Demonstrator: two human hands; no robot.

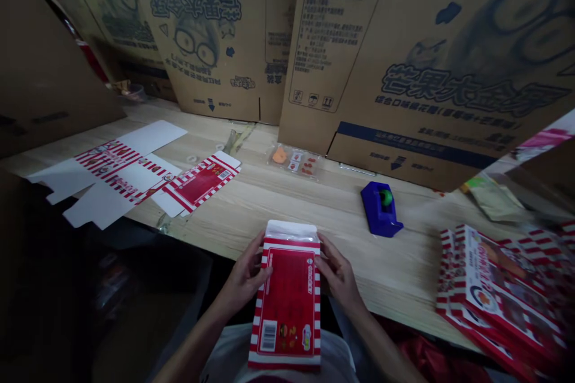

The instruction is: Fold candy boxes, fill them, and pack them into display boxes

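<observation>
A red and white striped candy box (pixel 287 293) is held between my two hands in front of my body, its printed back with a barcode facing up. At its far end the white flap (pixel 291 229) stands open, and clear plastic shows just inside. My left hand (pixel 246 275) grips the box's left edge, thumb on the printed face. On the right edge, my right hand (pixel 338 272) holds it the same way. The box overlaps the table's near edge (pixel 224 248).
Flat unfolded cartons (pixel 197 185) lie at the left. A clear packet (pixel 294 163) with an orange piece sits mid-table, and a blue tape dispenser (pixel 380 209) stands right of it. Filled striped boxes (pixel 503 293) are piled at the right. Large cardboard cartons (pixel 359 60) wall the back.
</observation>
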